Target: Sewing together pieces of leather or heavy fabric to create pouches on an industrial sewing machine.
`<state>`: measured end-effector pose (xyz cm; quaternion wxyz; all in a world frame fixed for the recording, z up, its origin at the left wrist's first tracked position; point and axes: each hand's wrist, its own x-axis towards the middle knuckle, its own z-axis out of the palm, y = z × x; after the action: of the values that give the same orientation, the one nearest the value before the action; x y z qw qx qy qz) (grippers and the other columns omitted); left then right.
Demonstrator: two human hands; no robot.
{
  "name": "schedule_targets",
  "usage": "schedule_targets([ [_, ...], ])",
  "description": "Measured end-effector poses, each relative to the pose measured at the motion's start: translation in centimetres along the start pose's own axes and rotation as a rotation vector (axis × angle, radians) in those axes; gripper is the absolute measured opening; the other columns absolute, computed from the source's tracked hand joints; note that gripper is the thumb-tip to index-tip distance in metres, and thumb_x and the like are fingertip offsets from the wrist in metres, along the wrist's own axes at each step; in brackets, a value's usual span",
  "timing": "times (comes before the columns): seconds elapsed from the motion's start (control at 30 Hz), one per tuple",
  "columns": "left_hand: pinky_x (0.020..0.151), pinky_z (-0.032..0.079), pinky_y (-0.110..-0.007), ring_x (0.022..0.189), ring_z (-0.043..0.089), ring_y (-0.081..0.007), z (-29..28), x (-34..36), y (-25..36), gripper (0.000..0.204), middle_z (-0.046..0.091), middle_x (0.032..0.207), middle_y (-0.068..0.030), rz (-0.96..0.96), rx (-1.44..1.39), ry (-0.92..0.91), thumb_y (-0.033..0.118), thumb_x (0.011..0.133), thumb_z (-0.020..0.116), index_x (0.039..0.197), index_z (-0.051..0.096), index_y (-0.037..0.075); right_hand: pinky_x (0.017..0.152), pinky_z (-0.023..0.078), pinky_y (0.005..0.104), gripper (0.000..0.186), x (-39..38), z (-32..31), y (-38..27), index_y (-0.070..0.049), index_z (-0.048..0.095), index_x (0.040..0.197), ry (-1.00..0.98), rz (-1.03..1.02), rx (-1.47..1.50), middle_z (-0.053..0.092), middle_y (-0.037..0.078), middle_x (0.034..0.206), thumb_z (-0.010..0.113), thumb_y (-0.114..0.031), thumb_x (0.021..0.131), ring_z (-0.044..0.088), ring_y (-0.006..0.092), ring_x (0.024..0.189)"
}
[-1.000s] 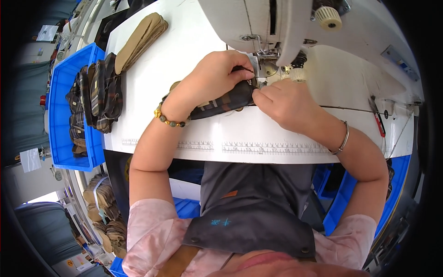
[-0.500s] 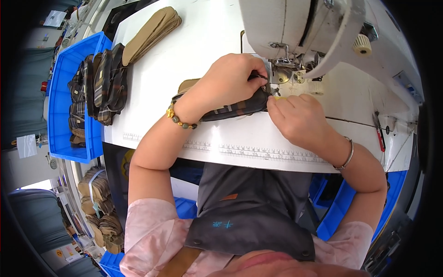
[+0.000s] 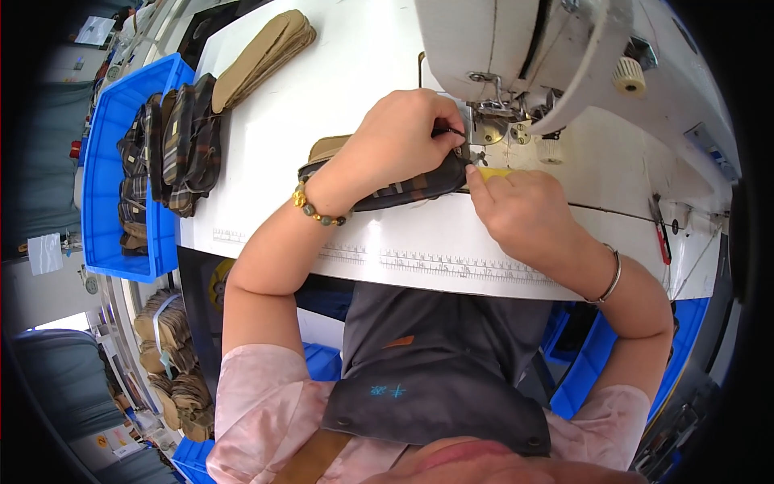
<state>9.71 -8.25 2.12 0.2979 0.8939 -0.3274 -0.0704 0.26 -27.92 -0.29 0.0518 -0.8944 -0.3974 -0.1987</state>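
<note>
A dark plaid fabric piece (image 3: 419, 189), which looks like a small pouch with a tan part (image 3: 326, 148) behind it, lies on the white table just left of the sewing machine's needle plate (image 3: 488, 131). My left hand (image 3: 403, 133) reaches over it, thumb and fingers pinched on its dark upper edge near the right end. At the same end, my right hand (image 3: 524, 211) is curled, with thumb and forefinger closed at the pouch's corner. Something yellow (image 3: 493, 173) shows behind the right fingers. The pouch's middle is hidden under my left wrist.
The sewing machine head (image 3: 484, 40) overhangs at the upper right. Tan shaped pieces (image 3: 262, 60) lie stacked at the far left, beside plaid pouches (image 3: 189, 145) leaning over a blue bin (image 3: 101, 194). Red-handled snips (image 3: 663, 234) rest at the right. A ruler strip (image 3: 443, 268) runs along the front edge.
Both hands stay at the pouch's right end. My right fingers have shifted slightly, and more of the yellow thing shows behind them.
</note>
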Motion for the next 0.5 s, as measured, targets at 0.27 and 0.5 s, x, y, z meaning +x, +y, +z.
schedule_targets([
  [0.27,0.071,0.053,-0.038,0.078,0.068,-0.0309,0.4,0.4,-0.4,0.011,0.069,0.080,-0.0146,-0.055,0.003,-0.027,0.013,0.080,0.073,0.084,0.071,0.002,0.042,0.040,0.0320,0.018,0.2,-0.3,-0.2,0.005,0.072,0.088,0.025,-0.012,-0.016,0.053,0.002,0.054,0.070,-0.007,0.075,0.058,0.0153,0.048],
  [0.5,0.073,0.053,-0.038,0.080,0.067,-0.0299,1.0,2.1,-1.7,0.015,0.071,0.087,-0.0136,-0.013,0.025,0.033,0.011,0.083,0.074,0.093,0.071,0.001,0.043,0.043,0.0309,0.014,0.7,0.4,1.0,0.003,0.071,0.088,0.000,0.062,-0.096,0.054,0.002,0.054,0.069,-0.006,0.077,0.059,0.0156,0.049],
])
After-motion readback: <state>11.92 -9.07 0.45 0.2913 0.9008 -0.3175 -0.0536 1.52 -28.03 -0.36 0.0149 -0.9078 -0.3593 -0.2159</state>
